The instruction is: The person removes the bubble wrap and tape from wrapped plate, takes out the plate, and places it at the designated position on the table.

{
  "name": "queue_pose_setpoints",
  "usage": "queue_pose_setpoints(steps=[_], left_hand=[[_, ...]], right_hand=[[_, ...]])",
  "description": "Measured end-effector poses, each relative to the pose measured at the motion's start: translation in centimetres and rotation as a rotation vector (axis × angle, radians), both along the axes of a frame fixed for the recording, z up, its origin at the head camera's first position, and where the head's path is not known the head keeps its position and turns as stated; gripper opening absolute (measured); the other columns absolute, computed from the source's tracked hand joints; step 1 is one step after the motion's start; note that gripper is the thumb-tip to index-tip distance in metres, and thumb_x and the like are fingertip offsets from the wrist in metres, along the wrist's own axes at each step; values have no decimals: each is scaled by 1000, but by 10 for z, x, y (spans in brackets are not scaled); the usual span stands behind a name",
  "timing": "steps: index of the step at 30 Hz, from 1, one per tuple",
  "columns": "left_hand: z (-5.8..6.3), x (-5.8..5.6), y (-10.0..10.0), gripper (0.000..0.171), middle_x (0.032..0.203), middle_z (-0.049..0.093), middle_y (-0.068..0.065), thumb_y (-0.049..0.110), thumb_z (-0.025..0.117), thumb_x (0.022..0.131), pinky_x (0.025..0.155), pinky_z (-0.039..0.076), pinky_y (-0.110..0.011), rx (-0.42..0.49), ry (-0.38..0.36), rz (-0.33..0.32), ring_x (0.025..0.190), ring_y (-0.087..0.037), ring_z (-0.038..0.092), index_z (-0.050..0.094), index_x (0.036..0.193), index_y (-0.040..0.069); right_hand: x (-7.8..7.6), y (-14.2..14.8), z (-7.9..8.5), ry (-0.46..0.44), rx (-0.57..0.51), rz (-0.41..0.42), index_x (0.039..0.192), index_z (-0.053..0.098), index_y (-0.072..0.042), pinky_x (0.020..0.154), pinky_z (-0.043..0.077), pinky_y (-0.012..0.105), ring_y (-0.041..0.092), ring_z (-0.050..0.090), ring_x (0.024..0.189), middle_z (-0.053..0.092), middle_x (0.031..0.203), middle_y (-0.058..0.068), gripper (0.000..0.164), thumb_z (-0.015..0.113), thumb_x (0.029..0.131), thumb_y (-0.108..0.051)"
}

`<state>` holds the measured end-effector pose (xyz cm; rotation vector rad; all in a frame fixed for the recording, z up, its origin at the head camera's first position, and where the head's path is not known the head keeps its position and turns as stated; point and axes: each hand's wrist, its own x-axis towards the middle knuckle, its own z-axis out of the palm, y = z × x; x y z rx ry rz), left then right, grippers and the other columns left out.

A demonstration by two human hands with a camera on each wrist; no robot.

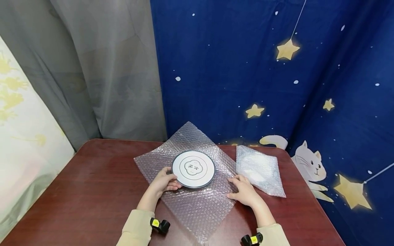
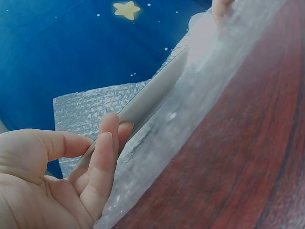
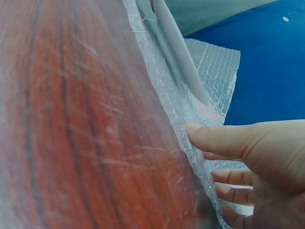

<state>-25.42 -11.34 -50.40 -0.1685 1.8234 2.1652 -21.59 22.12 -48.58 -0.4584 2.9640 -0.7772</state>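
A round white plate with a dark rim and a printed flower-shaped motif lies over a bubble wrap sheet turned like a diamond. My left hand pinches the plate's near-left edge, thumb above and fingers underneath. From the side, in the left wrist view, the plate appears tilted, one edge between thumb and fingers. My right hand rests at the sheet's right corner. There, in the right wrist view, the thumb and fingertips touch the edge of the bubble wrap, fingers loosely spread.
A bubble-wrapped packet lies right of the sheet, close beyond my right hand; its contents are blurred by the wrap. Everything lies on a dark red wooden table. Behind it hang a grey curtain and a blue star-patterned curtain.
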Motion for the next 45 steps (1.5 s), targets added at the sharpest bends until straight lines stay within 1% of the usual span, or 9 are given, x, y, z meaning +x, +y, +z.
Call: queue_pose_setpoints(steps=[6,12,16,18,25,30,35,45], left_hand=[[4,0,-1,48,63,63,-15,-6,46,88,49,54,-26,11,-1,3,54,-20,66,27,133,-4],[15,2,-8,52,63,64,-14,-5,46,91,51,55,-26,26,-13,7,54,-19,66,22,137,-3],[22,4,-14,53,64,64,-14,-5,46,91,53,55,-26,25,-8,11,55,-19,67,21,138,-2],[23,5,-17,52,63,64,-13,-5,46,91,53,55,-26,32,-5,16,55,-19,67,21,138,-2],[26,5,-27,54,64,63,-12,-6,42,93,54,55,-26,56,-2,36,55,-18,67,15,139,-2],[28,5,-30,50,65,64,-13,-6,42,93,55,56,-26,62,9,46,56,-19,67,18,136,-1],[30,6,-35,49,66,64,-13,-5,41,94,55,56,-26,65,16,59,57,-18,67,17,136,-1],[38,9,-50,62,70,65,-14,-3,41,96,58,56,-26,81,26,88,60,-18,68,5,146,0]], right_hand=[[-2,1,-1,5,2,0,125,60,-2,97,34,60,42,39,121,47,128,22,56,81,76,-22],[-4,0,-1,6,1,-2,124,60,-3,97,35,60,41,39,121,48,127,21,56,81,76,-22],[-4,0,-1,2,1,-3,125,60,-3,97,34,60,41,39,121,47,128,21,57,81,76,-22],[-4,0,-1,-1,-1,-4,125,60,-2,97,34,60,41,39,121,47,128,21,57,81,76,-22],[-4,0,-1,-6,-3,-1,126,59,-2,97,34,61,41,38,122,46,130,22,57,80,77,-22],[-3,-1,0,-2,-6,1,125,60,-2,97,34,61,41,38,122,47,128,22,57,81,77,-22],[-2,0,0,-3,-4,3,125,59,-2,97,35,60,42,39,122,47,128,21,57,81,77,-22],[-1,2,-1,-8,-3,2,126,59,-2,97,34,60,41,39,122,47,128,21,57,81,77,-23]])
